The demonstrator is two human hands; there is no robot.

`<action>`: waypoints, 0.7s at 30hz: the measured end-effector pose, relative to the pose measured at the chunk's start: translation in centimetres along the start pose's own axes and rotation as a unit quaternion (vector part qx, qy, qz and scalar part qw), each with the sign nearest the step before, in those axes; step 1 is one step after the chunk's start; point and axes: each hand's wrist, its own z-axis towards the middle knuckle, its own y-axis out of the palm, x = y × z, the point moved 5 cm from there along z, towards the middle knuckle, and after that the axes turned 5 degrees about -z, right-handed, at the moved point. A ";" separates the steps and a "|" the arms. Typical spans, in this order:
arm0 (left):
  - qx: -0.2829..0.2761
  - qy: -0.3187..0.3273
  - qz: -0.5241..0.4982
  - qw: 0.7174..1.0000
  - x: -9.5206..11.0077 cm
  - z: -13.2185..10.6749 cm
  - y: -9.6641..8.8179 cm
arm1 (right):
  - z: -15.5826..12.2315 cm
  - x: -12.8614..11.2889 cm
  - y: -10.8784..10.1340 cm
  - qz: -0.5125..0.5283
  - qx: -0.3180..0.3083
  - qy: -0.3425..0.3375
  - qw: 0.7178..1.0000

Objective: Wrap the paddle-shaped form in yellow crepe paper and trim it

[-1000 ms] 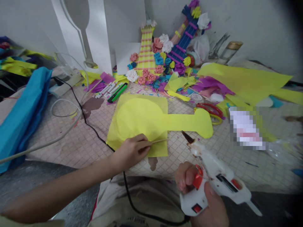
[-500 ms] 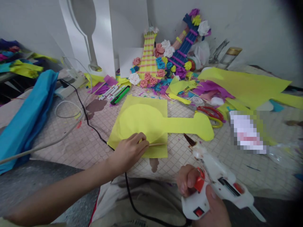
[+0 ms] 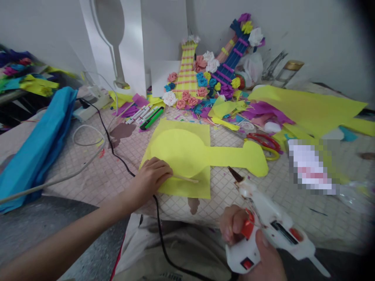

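My left hand (image 3: 150,177) rests on the yellow paper sheet (image 3: 181,187) and pinches a thin wooden stick (image 3: 186,179) that lies across the sheet's lower part. On that sheet lies a yellow guitar-shaped cutout (image 3: 202,154), its neck pointing right. My right hand (image 3: 249,249) grips a white hot glue gun (image 3: 263,230) with a finger on its orange trigger. The gun's dark nozzle (image 3: 233,174) points up-left, just right of the sheet's lower right corner and apart from it.
A black cord (image 3: 123,164) runs across the tiled table (image 3: 88,179) past my left wrist. Markers and a green cutter (image 3: 152,117) lie behind. Paper-flower guitars (image 3: 187,74) lean on the wall. Red scissors (image 3: 260,140), yellow and purple paper scraps right. Blue cloth (image 3: 38,144) left.
My left hand has slid left and down on the sheet, drawing the stick with it so it lies flatter. The glue gun has barely moved.
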 end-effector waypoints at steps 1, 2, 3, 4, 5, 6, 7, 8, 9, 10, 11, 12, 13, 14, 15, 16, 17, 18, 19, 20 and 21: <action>0.015 0.002 -0.012 1.000 -0.1 -0.2 0.0 | 0.0 0.0 0.0 0.001 0.000 -0.001 1.000; 0.031 0.002 -0.021 0.999 -0.1 -0.4 0.1 | 0.1 0.0 0.0 0.001 0.002 -0.002 1.000; 0.045 0.002 -0.029 0.999 0.0 -0.7 0.1 | 0.1 0.0 0.0 0.000 0.004 0.000 1.000; 0.054 0.001 -0.035 0.998 0.0 -0.9 0.1 | 0.1 0.0 0.0 -0.001 0.005 0.000 1.000; 0.064 0.004 -0.039 0.997 0.1 -1.3 0.1 | 0.1 0.0 0.0 -0.002 0.006 0.001 1.000; 0.071 0.008 -0.041 0.997 0.2 -1.6 0.1 | 0.1 0.0 0.0 -0.004 0.005 0.004 1.000; 0.074 0.014 -0.041 0.996 0.3 -1.9 0.1 | 0.2 0.1 0.0 -0.006 0.004 0.007 1.000; 0.076 0.019 -0.038 0.996 0.3 -2.1 0.1 | 0.2 0.1 0.1 -0.007 0.002 0.009 1.000; 0.080 0.026 -0.033 0.996 0.4 -2.4 0.1 | 0.2 0.1 0.1 -0.009 0.003 0.008 1.000; 0.082 0.031 -0.028 0.996 0.4 -2.6 0.2 | 0.2 0.1 0.1 -0.009 0.005 0.007 1.000; 0.079 0.033 -0.022 0.996 0.5 -2.7 0.2 | 0.2 0.1 0.1 -0.009 0.005 0.003 1.000; 0.075 0.034 -0.017 0.996 0.6 -2.8 0.3 | 0.1 0.1 0.2 -0.008 0.004 0.001 1.000; 0.070 0.035 -0.012 0.997 0.7 -2.9 0.5 | 0.1 0.1 0.2 -0.006 0.005 0.000 1.000; 0.062 0.034 -0.008 0.997 0.8 -3.0 0.6 | 0.1 0.1 0.2 -0.005 0.004 0.001 1.000; 0.054 0.032 -0.003 0.998 0.9 -3.1 0.8 | 0.1 0.2 0.2 -0.004 0.005 0.005 1.000; 0.046 0.030 0.002 0.998 1.0 -3.2 0.9 | 0.1 0.3 0.2 -0.006 0.005 0.012 1.000; 0.042 0.028 0.008 0.999 1.1 -3.3 1.0 | 0.0 0.3 0.2 -0.009 0.006 0.014 1.000; 0.038 0.027 0.015 0.999 1.2 -3.4 1.1 | 0.0 0.3 0.2 -0.013 0.007 0.013 1.000; 0.036 0.026 0.023 0.999 1.3 -3.5 1.2 | 0.0 0.3 0.2 -0.016 0.006 0.007 1.000; 0.038 0.028 0.031 0.998 1.4 -3.6 1.2 | 0.0 0.3 0.2 -0.017 0.004 0.005 1.000; 0.041 0.031 0.040 0.998 1.4 -3.6 1.2 | 0.0 0.3 0.2 -0.018 0.002 0.002 1.000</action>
